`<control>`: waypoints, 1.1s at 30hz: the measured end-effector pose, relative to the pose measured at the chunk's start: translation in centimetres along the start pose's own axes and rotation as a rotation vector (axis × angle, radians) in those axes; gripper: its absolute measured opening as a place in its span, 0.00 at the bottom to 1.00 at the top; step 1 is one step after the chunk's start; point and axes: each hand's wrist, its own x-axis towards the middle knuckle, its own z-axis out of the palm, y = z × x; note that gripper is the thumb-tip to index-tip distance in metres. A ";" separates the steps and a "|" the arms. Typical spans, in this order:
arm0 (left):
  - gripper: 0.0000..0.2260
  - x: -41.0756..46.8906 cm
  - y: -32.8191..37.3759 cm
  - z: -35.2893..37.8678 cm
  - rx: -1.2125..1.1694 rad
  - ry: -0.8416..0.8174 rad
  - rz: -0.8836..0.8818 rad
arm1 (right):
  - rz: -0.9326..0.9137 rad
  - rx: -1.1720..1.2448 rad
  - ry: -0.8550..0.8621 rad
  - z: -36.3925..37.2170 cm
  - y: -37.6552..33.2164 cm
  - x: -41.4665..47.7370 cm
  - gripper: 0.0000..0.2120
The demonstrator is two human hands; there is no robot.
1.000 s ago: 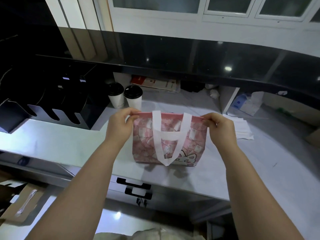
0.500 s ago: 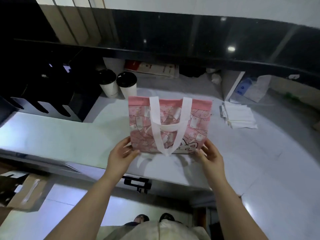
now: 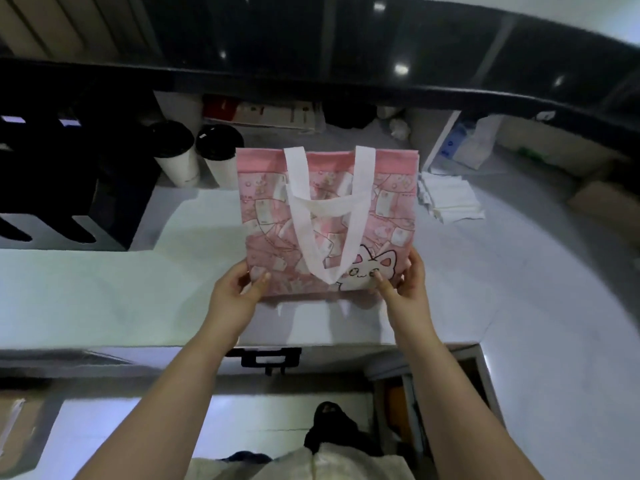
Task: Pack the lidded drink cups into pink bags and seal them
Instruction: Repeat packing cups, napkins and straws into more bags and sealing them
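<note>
- Two hands hold the pink cartoon-printed fabric bag with white strap handles (image 3: 329,216) by its bottom corners. Our left hand (image 3: 235,296) pinches the lower left corner, thumb on the front. Our right hand (image 3: 403,285) pinches the lower right corner, thumb beside the cat print.
- It is upright and flat over the pale worktop (image 3: 86,289), mouth closed; whether its base touches we cannot tell.
- Two white paper cups with black lids (image 3: 175,161) wait behind the bag's upper left corner, apart from it.
- Nothing bulges inside, so we judge packing of this bag has not begun.
- We should spread the base square so the bag stands alone, then open the mouth wide before lowering a cup in upright.
</note>
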 end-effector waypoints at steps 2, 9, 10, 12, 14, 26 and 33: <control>0.09 0.3 0.2 -1.1 -0.032 -0.024 0.020 | -0.011 0.048 0.064 1.3 -0.4 -1.8 0.28; 0.12 -0.7 0.7 -4.7 -0.017 -0.201 0.069 | -0.052 0.204 0.348 5.3 0.1 -10.6 0.27; 0.12 -1.1 1.0 -4.4 -0.011 -0.235 0.081 | -0.050 0.232 0.405 5.3 0.0 -12.0 0.26; 0.11 -1.9 1.8 -3.1 -0.017 -0.303 0.103 | -0.056 0.262 0.498 4.8 -0.8 -14.8 0.25; 0.10 -3.1 3.0 -1.0 -0.032 -0.378 0.116 | -0.087 0.274 0.587 3.9 -1.7 -17.7 0.26; 0.11 -16.6 6.2 9.0 -0.096 -0.967 0.092 | -0.268 0.174 1.176 -1.4 -4.2 -36.2 0.25; 0.08 -27.4 9.4 12.8 -0.089 -1.188 0.055 | -0.415 0.060 1.437 -2.4 -6.4 -47.4 0.25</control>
